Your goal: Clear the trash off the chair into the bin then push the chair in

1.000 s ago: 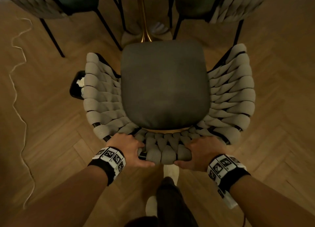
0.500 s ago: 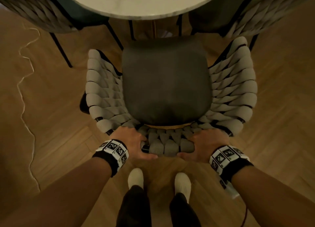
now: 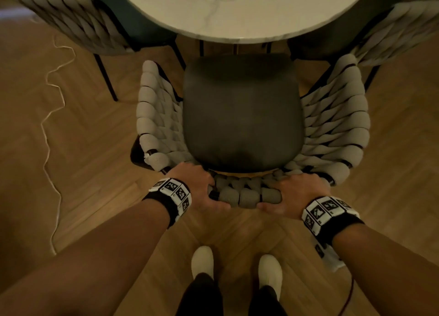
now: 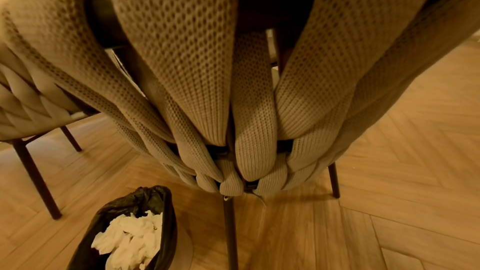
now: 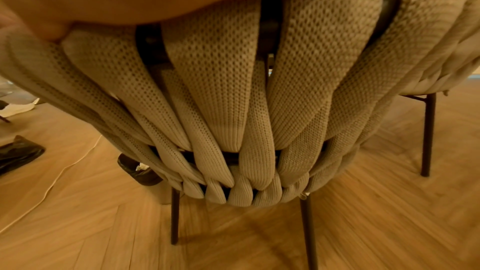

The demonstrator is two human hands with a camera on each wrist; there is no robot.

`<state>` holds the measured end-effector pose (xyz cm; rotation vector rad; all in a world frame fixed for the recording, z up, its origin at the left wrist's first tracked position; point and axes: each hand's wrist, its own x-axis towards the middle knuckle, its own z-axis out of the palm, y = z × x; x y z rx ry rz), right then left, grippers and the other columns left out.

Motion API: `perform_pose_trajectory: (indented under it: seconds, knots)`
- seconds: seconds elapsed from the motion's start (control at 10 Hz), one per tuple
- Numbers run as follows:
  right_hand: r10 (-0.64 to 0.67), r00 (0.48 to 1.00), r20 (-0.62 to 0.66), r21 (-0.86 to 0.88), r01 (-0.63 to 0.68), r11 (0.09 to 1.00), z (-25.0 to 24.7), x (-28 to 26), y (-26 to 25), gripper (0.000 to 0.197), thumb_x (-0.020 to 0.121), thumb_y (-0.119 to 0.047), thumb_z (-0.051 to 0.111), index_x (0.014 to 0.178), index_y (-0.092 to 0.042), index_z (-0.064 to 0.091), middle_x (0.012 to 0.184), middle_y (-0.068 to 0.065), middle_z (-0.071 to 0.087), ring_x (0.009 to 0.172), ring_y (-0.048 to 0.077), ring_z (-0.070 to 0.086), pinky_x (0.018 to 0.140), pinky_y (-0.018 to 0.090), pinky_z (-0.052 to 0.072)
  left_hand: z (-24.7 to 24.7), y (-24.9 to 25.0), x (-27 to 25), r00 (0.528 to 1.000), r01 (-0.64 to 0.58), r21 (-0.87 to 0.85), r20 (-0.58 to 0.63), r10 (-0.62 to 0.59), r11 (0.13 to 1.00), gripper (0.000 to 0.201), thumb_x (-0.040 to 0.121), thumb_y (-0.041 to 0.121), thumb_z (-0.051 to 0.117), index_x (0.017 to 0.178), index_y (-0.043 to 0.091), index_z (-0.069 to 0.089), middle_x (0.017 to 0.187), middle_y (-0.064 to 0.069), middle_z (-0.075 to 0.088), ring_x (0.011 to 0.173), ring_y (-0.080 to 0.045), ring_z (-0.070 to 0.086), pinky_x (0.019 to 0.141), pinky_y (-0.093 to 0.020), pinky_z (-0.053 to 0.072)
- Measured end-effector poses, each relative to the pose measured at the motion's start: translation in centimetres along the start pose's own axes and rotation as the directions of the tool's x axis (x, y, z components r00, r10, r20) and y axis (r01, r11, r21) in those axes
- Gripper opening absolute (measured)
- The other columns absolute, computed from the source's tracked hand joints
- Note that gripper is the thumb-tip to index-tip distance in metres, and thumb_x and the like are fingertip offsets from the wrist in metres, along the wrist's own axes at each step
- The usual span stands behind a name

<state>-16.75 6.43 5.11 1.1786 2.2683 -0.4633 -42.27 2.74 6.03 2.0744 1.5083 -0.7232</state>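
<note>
Left of the chair point(image 3: 242, 116), the bin point(image 4: 130, 231) stands on the floor with white trash point(image 4: 130, 235) inside. The left hand point(image 3: 199, 187) and right hand point(image 3: 294, 194) grip the chair's woven backrest, fingers curled over its top rail. Beyond the chair's bare seat is the bench point(image 3: 237, 11).

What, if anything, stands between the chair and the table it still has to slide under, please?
Nothing visible blocks it. The chair faces an open gap under the table, between two neighbouring chairs. The bin sits off its left rear corner, beside the path. Under the table is dim.
</note>
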Motion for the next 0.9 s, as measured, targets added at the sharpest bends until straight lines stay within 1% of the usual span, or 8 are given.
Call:
perform_pose_trajectory:
  seconds: [0.1,0.2,0.3,0.4,0.6,0.7,0.8,0.9]
  knots:
    - [-0.004,1.0,-0.013,0.01,0.004,1.0,0.0,-0.3,-0.5,0.096,0.051,-0.098,0.008,0.115,-0.041,0.054,0.101,-0.005,0.069,0.085,0.02,0.064,0.066,0.033,0.05,0.1,-0.2,-0.3,1.0,0.0,-0.043,-0.016,-0.001,0.999,0.093,0.049,0.099,0.022,0.091,0.029,0.065,0.077,0.005,0.064,0.071,-0.017,0.057,0.066,-0.033,0.048]
    - [0.012,1.0,-0.004,0.01,-0.012,1.0,0.1,-0.5,-1.4,0.101,0.05,-0.098,0.005,0.116,-0.04,0.054,0.1,-0.004,0.07,0.084,0.021,0.064,0.068,0.034,0.052,0.2,-0.5,-0.7,1.0,-0.002,-0.02,-0.025,0.002,1.0,0.089,0.051,0.099,0.023,0.08,0.026,0.066,0.068,0.005,0.062,0.065,-0.017,0.057,0.064,-0.034,0.049]
    - [0.026,0.999,-0.021,-0.003,-0.026,1.0,0.3,-0.9,-2.5,0.106,0.047,-0.098,-0.001,0.11,-0.038,0.058,0.094,-0.004,0.07,0.078,0.02,0.063,0.065,0.034,0.053,0.6,-1.0,-1.1,1.0,-0.006,0.007,-0.015,0.006,1.0,0.09,0.051,0.099,0.022,0.076,0.024,0.065,0.066,0.004,0.063,0.064,-0.017,0.058,0.062,-0.033,0.047]
    - [0.025,0.999,-0.038,0.003,-0.025,1.0,0.5,-1.4,-3.1,0.096,0.055,-0.095,0.006,0.116,-0.039,0.055,0.099,-0.004,0.069,0.083,0.02,0.064,0.066,0.034,0.053,1.1,-1.3,-1.3,1.0,-0.014,0.011,-0.009,0.014,1.0,0.09,0.051,0.099,0.021,0.074,0.023,0.064,0.066,0.003,0.062,0.064,-0.018,0.059,0.065,-0.035,0.05]
    - [0.037,0.999,-0.022,0.005,-0.037,0.999,0.6,-1.5,-4.3,0.09,0.06,-0.093,0.011,0.116,-0.039,0.056,0.093,-0.002,0.071,0.082,0.019,0.064,0.068,0.033,0.052,1.9,-2.4,-1.5,1.0,-0.016,0.032,-0.02,0.017,0.999,0.09,0.049,0.1,0.021,0.075,0.025,0.063,0.071,0.003,0.064,0.069,-0.019,0.059,0.062,-0.033,0.041]
    - [0.067,0.998,0.015,0.024,-0.068,0.997,0.7,-2.4,-5.0,0.081,0.069,-0.088,0.018,0.123,-0.038,0.051,0.113,-0.002,0.067,0.102,0.021,0.061,0.085,0.039,0.046,2.3,-1.9,-2.6,0.999,0.02,0.011,-0.046,-0.02,1.0,0.091,0.049,0.1,0.02,0.086,0.029,0.064,0.082,0.003,0.066,0.08,-0.021,0.062,0.069,-0.035,0.045]
    - [0.153,0.988,-0.012,0.135,-0.15,0.979,-0.7,-4.4,-6.1,0.073,0.08,-0.074,0.029,0.137,-0.03,0.039,0.137,0.003,0.052,0.125,0.024,0.047,0.107,0.042,0.034,2.4,-1.0,-5.5,0.99,0.064,-0.07,-0.118,-0.072,0.996,0.072,0.074,0.081,0.032,0.121,0.031,0.054,0.125,0.002,0.061,0.119,-0.024,0.052,0.096,-0.041,0.038]
    - [0.163,0.987,-0.011,0.182,-0.158,0.97,-0.5,-7.9,-7.3,0.062,0.09,-0.047,0.041,0.144,-0.018,0.029,0.152,0.007,0.033,0.136,0.027,0.036,0.111,0.039,0.033,3.3,-0.1,-10.2,0.991,-0.056,-0.208,-0.128,0.029,0.976,0.062,0.092,0.046,0.043,0.145,0.021,0.024,0.158,-0.003,0.021,0.145,-0.021,0.015,0.117,-0.037,0.013]
